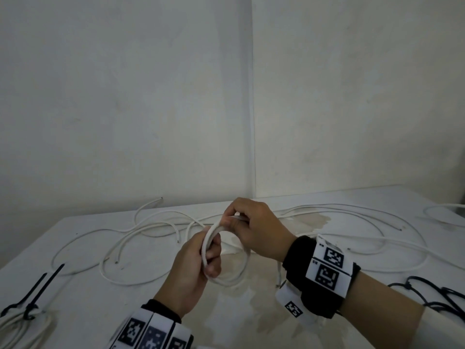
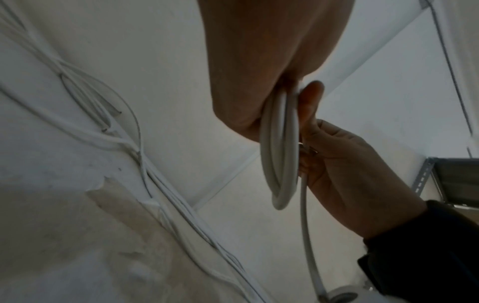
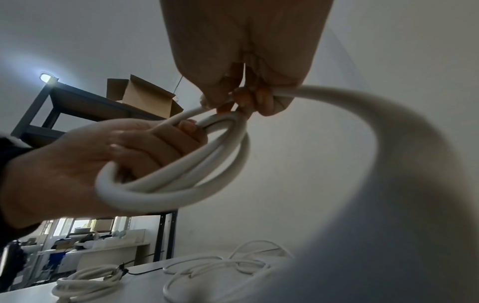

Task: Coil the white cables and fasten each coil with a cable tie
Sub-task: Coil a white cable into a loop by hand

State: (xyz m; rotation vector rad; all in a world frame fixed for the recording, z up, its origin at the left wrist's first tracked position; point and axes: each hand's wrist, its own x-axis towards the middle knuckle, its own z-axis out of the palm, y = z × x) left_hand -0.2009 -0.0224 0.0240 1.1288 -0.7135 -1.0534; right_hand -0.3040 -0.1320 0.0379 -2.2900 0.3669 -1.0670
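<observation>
A small coil of white cable [image 1: 208, 238] is held up over the white table [image 1: 125, 311]. My left hand [image 1: 211, 258] grips the coil's near left side, thumb over the strands. My right hand [image 1: 232, 219] grips the cable at the coil's top. In the left wrist view the coil [image 2: 279, 147] hangs edge-on between the left palm and the right hand [image 2: 347, 174], with a free tail dropping down. In the right wrist view the right fingers [image 3: 259, 100] pinch the cable where it joins the coil [image 3: 168, 184], and the left hand [image 3: 103, 160] is wrapped round the coil.
Several loose white cables [image 1: 141, 230] sprawl across the back of the table. A finished coil [image 1: 17, 326] with a black tie lies bottom left beside spare black cable ties [image 1: 47, 280]. More black ties [image 1: 432, 293] lie at the right. Walls stand close behind.
</observation>
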